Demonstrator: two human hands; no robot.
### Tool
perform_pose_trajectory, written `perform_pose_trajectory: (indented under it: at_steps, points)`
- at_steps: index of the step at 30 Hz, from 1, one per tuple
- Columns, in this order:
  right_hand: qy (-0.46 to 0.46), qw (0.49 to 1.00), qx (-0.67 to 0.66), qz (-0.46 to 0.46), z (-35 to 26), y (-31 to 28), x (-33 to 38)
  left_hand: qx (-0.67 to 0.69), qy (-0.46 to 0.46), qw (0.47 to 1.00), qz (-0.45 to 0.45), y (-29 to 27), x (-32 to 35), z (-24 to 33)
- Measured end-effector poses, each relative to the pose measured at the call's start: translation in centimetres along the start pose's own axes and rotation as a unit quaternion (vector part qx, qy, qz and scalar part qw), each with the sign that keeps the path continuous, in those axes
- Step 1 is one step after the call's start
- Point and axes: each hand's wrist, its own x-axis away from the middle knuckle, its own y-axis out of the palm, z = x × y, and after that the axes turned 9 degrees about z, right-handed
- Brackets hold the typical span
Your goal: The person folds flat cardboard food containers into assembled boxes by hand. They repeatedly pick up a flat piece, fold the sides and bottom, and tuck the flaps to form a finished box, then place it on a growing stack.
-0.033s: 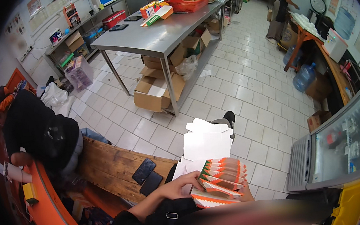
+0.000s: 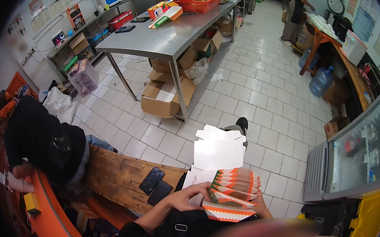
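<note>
I sit holding a fanned stack of flat folded cartons [image 2: 232, 192], white with orange and green printed edges, over my lap. My left hand [image 2: 189, 196] lies on the stack's left side, fingers curled onto the white sheets. My right hand [image 2: 261, 206] is under the stack's right edge and mostly hidden by it. One unfolded white carton blank [image 2: 218, 151] stands up at the back of the stack.
Two black phones [image 2: 152, 180] lie on a wooden bench [image 2: 113, 171] to my left. A person in black [image 2: 41, 142] leans on an orange counter [image 2: 49, 223]. A steel table [image 2: 164, 38] with cardboard boxes [image 2: 165, 98] under it stands ahead. A glass display case [image 2: 367, 151] is on the right, and another person [image 2: 300, 3] stands far back.
</note>
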Motion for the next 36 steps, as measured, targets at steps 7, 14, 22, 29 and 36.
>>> perform_pose_trajectory:
  at_steps: [7,14,22,29,36]
  points:
    - [-0.056,0.957,-0.008,-0.284,-3.7,-1.6,-1.4,0.151,-0.192,0.969,-0.045,1.6,-1.4,1.8]
    - [-0.013,0.905,-0.283,-0.316,-3.8,-2.1,-10.3,0.139,-0.124,0.969,-0.163,2.0,-4.0,1.8]
    - [0.192,0.896,-0.278,-0.290,0.4,11.4,-10.4,0.152,-0.112,0.970,-0.155,1.1,-2.4,2.5]
    - [0.058,0.979,-0.184,-0.061,0.0,10.6,-9.9,0.228,-0.136,0.963,0.045,-1.6,0.0,0.0]
    - [0.020,0.979,-0.195,0.048,0.2,9.4,-10.3,0.242,-0.297,0.923,-0.030,-0.7,-0.2,-2.2]
